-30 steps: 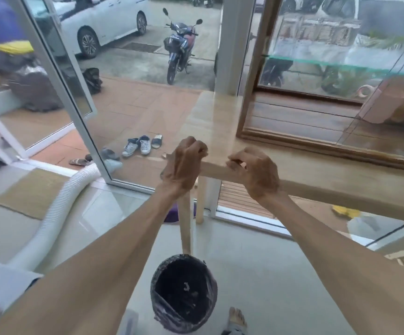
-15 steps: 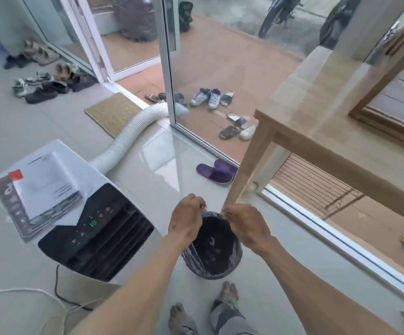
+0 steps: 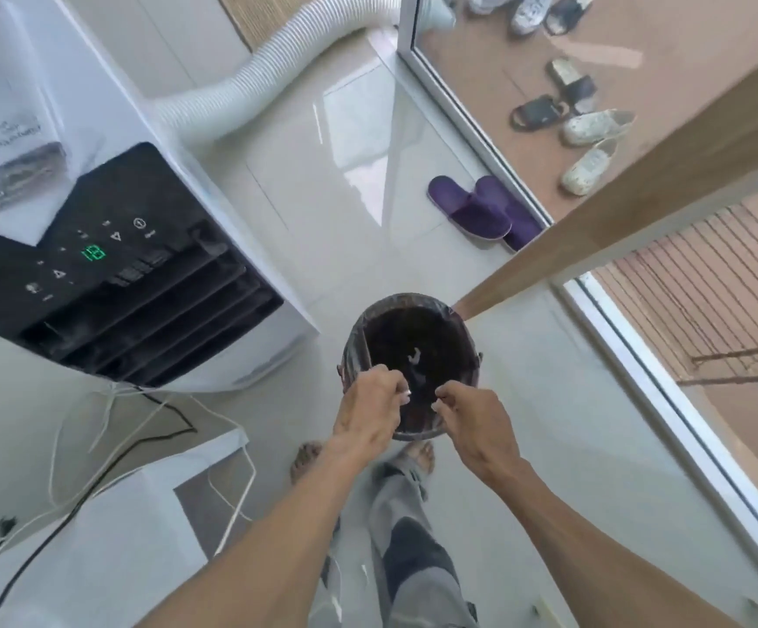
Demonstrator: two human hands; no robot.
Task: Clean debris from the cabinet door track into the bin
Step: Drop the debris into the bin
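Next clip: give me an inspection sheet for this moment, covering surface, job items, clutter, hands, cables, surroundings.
Surface: glossy pale floor tiles.
Job's things: bin with dark liner, by the wooden table leg; small pale bits inside.
Clutter: purple slippers; papers on the air conditioner.
Hands: left hand and right hand over the bin's near rim, fingers pinched; contents unclear.
Cables: black and white cords on the floor.
Surroundings: white hose, glass door, shoes outside.

Both forearms outstretched; left hand [image 3: 370, 403] and right hand [image 3: 474, 417] close together, fingers curled, pinched.
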